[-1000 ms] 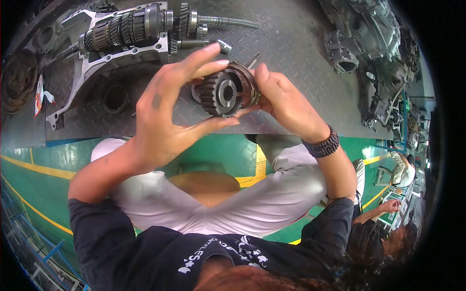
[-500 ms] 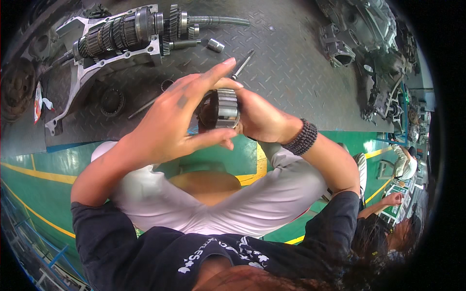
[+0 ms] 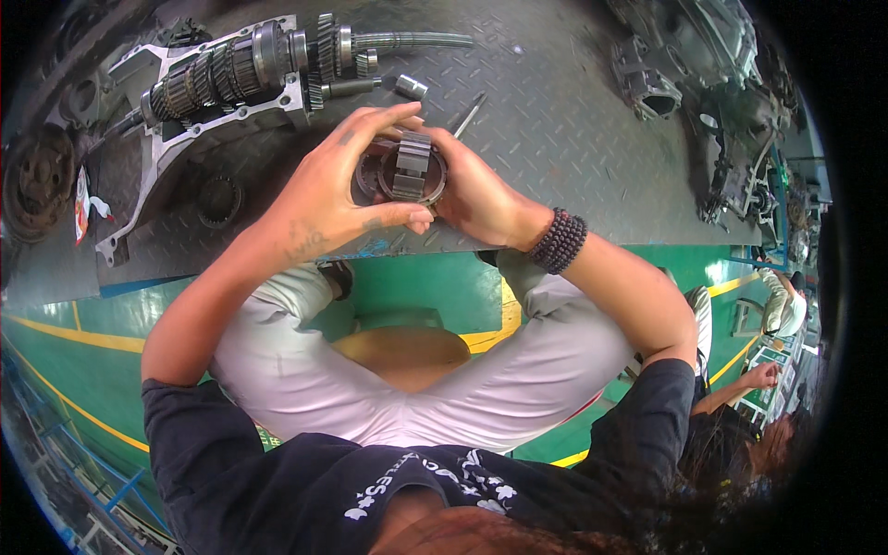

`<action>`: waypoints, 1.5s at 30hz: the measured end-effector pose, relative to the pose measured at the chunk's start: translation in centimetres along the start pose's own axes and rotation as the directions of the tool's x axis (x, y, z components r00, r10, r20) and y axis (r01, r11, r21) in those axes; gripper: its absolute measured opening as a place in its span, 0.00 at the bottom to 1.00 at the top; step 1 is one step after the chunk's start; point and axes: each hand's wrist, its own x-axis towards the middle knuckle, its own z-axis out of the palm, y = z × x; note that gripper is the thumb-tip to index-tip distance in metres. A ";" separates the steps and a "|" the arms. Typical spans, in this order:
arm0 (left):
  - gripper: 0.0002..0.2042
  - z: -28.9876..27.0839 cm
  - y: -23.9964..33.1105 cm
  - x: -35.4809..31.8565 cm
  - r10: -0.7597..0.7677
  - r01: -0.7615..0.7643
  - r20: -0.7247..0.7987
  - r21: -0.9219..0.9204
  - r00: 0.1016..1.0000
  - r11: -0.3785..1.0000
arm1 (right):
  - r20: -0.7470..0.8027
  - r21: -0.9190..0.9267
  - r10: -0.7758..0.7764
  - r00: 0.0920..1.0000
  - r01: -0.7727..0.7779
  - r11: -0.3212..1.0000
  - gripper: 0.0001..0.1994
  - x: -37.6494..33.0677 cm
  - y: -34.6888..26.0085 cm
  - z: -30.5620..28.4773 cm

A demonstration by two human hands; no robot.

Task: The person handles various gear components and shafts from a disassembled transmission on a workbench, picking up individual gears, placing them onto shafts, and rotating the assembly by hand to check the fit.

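Above the bench's near edge, a toothed metal synchronizer hub (image 3: 412, 165) with rings around it is between my two hands. My left hand (image 3: 324, 190) curves round it from the left, fingers over the far side and thumb along the near side. From the right, my right hand (image 3: 483, 199) grips the hub, with a dark beaded bracelet on that wrist. Fingers hide parts of the rings. Beyond the hands lies a thin metal rod-like tool (image 3: 470, 115). A short metal sleeve (image 3: 411, 88) rests farther back.
A gear shaft assembly (image 3: 222, 74) sits in an open housing (image 3: 153, 180) at the far left. A dark toothed ring (image 3: 220, 201) lies nearer me on the steel bench (image 3: 573, 157). Metal castings (image 3: 647, 83) stand at the right. Another person's hand (image 3: 762, 375) shows at the far right.
Both hands have moved slightly away from me and to the left with the hub. It has turned, so the rings' openings now show. Its toothed side faced me more before.
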 end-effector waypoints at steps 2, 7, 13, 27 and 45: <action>0.51 0.1 0.0 0.1 -0.042 0.042 -0.005 -0.016 0.999 0.999 | -0.070 0.024 -0.025 0.997 0.027 0.999 0.31 0.1 0.3 0.2; 0.51 0.3 -0.1 0.2 -0.102 0.101 -0.001 -0.112 0.995 0.989 | -0.036 0.025 0.009 0.999 -0.008 1.000 0.38 0.2 0.2 -0.4; 0.51 0.1 -0.7 0.5 -0.050 0.053 0.053 -0.052 0.997 0.997 | -0.029 -0.122 0.019 0.999 -0.023 0.992 0.48 -0.1 -0.4 -1.2; 0.54 1.1 -1.1 1.1 0.142 -0.121 -0.103 0.182 0.985 0.976 | -0.107 -0.516 0.048 0.993 -0.097 0.851 0.53 -2.1 -3.7 -1.8; 0.63 2.8 -1.6 2.3 0.251 -0.075 -0.176 0.660 0.952 0.748 | 0.039 -0.966 -0.589 0.807 0.182 0.185 0.49 -3.0 -3.4 -0.1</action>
